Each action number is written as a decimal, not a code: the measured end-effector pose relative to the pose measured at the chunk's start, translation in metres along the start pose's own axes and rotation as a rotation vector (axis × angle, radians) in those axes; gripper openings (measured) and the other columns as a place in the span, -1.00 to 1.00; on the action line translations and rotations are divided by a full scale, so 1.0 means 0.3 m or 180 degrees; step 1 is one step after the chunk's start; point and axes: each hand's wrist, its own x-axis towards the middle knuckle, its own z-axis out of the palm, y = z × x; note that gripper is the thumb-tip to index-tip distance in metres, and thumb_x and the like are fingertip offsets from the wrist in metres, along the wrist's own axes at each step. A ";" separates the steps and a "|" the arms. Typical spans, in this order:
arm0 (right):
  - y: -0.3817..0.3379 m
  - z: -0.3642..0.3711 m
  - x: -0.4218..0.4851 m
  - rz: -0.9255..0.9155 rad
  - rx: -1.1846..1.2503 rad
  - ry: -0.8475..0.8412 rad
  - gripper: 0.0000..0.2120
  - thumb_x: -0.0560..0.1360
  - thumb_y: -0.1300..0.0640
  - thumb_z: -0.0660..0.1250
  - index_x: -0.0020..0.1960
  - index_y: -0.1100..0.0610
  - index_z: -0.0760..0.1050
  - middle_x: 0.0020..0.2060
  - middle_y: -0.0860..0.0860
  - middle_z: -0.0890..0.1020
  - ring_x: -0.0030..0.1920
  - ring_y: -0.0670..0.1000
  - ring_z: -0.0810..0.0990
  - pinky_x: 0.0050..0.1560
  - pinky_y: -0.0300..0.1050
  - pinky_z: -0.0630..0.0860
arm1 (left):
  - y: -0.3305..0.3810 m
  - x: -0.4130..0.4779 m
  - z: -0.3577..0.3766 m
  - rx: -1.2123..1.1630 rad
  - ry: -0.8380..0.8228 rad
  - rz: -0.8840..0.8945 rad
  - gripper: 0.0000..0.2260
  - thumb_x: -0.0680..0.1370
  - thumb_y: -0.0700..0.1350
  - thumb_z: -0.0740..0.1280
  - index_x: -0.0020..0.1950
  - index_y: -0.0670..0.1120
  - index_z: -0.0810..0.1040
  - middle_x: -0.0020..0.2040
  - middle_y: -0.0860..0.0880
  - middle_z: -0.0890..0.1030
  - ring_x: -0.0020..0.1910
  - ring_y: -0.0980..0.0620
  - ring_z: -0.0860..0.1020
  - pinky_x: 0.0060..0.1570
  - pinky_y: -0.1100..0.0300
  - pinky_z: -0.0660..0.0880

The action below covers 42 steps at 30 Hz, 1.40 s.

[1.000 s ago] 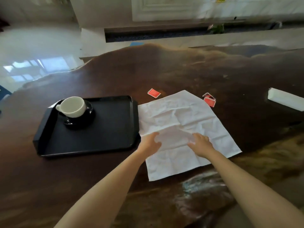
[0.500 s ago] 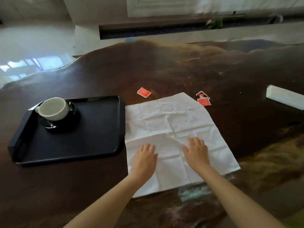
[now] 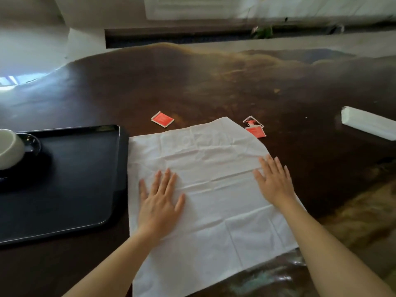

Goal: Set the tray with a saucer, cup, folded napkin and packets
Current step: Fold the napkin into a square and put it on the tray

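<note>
A creased white napkin (image 3: 214,159) lies spread flat on the dark wooden table (image 3: 214,82). My left hand (image 3: 159,200) presses flat on its left half, fingers apart. My right hand (image 3: 274,181) lies flat at its right edge, fingers spread. A black tray (image 3: 85,189) sits to the left, touching the napkin's edge. On it, at the frame's left edge, a white cup (image 3: 8,151) stands on a dark saucer (image 3: 32,142). One red packet (image 3: 162,119) lies beyond the napkin; two more red packets (image 3: 255,127) lie at its far right corner.
A long white box (image 3: 368,125) lies on the table at the far right. The table's wavy far edge runs along the back, with pale floor and a wall beyond. A glossy lighter patch marks the table's near right side.
Both hands have slid apart across the napkin, left hand leftward and right hand to the right edge, flattening it. The view has shifted right, pushing the cup to the frame's left edge.
</note>
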 end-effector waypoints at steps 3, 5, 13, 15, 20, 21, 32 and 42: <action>-0.017 -0.013 0.018 0.0247 0.0244 0.0343 -0.48 0.59 -0.11 0.01 0.48 0.10 0.15 0.50 0.06 0.18 0.50 0.10 0.09 0.45 0.11 0.02 | 0.001 -0.002 -0.005 0.0070 -0.0035 0.0007 -0.38 0.51 0.27 -0.26 0.52 0.06 -0.25 0.53 0.11 -0.26 0.49 0.06 -0.34 0.44 -0.13 -0.35; -0.057 -0.040 0.056 0.0513 0.0480 0.0672 -0.55 0.56 -0.02 0.16 0.36 0.20 0.30 0.36 0.16 0.37 0.35 0.20 0.30 0.29 0.13 0.24 | 0.007 -0.002 -0.009 0.0085 -0.0051 -0.0018 -0.38 0.51 0.28 -0.27 0.52 0.07 -0.25 0.53 0.11 -0.27 0.49 0.06 -0.34 0.44 -0.12 -0.36; -0.173 -0.307 0.372 0.1389 0.3193 -0.1203 -0.67 0.51 -0.10 0.26 0.08 0.14 0.51 0.03 0.09 0.61 0.08 0.11 0.57 0.11 -0.04 0.46 | 0.013 0.000 -0.007 0.0224 -0.0051 -0.0096 -0.40 0.55 0.29 -0.22 0.54 0.06 -0.07 0.55 0.07 -0.07 0.53 0.05 -0.16 0.46 -0.11 -0.25; -0.179 -0.333 0.426 0.1462 0.3392 -0.1646 -0.62 0.45 -0.19 0.30 0.07 0.09 0.55 0.01 0.04 0.64 0.03 0.06 0.60 0.17 0.02 0.50 | 0.017 0.000 -0.011 0.0272 -0.0082 -0.0128 -0.40 0.55 0.28 -0.21 0.54 0.05 -0.03 0.55 0.06 -0.03 0.53 0.06 -0.12 0.46 -0.11 -0.21; -0.169 -0.337 0.516 0.0738 0.3415 -0.1502 -0.73 0.52 0.00 0.30 0.18 0.08 0.52 0.12 -0.03 0.57 0.09 0.02 0.56 0.18 0.00 0.50 | 0.024 -0.001 -0.017 0.0336 -0.0135 -0.0202 -0.41 0.56 0.28 -0.19 0.54 0.06 -0.01 0.56 0.06 0.00 0.54 0.06 -0.10 0.46 -0.11 -0.17; -0.162 -0.344 0.515 0.0513 0.3353 -0.1315 -0.73 0.52 0.02 0.30 0.20 0.06 0.50 0.11 -0.05 0.57 0.08 0.01 0.56 0.13 -0.01 0.53 | 0.025 0.000 -0.019 0.0341 -0.0142 -0.0208 -0.41 0.56 0.28 -0.19 0.54 0.06 -0.01 0.56 0.05 0.00 0.54 0.06 -0.10 0.46 -0.11 -0.17; -0.384 -0.117 0.263 -0.1808 0.1377 0.0430 -0.54 0.49 0.06 0.11 0.28 0.29 0.43 0.19 0.29 0.54 0.17 0.33 0.49 0.19 0.14 0.41 | 0.044 0.047 -0.047 -0.0052 -0.0412 -0.0357 -0.30 0.43 0.37 -0.38 0.50 0.09 -0.20 0.52 0.11 -0.19 0.48 0.15 -0.32 0.45 -0.03 -0.34; -0.501 0.045 0.212 -0.1750 0.0256 -0.0063 -0.36 0.46 -0.23 -0.21 0.50 -0.09 0.10 0.52 -0.06 0.10 0.53 0.06 -0.03 0.44 0.12 -0.22 | 0.064 0.232 -0.007 -0.0055 0.0099 -0.1309 -0.49 0.60 0.15 -0.09 0.53 0.07 -0.08 0.56 0.07 -0.11 0.53 0.08 -0.19 0.48 -0.03 -0.27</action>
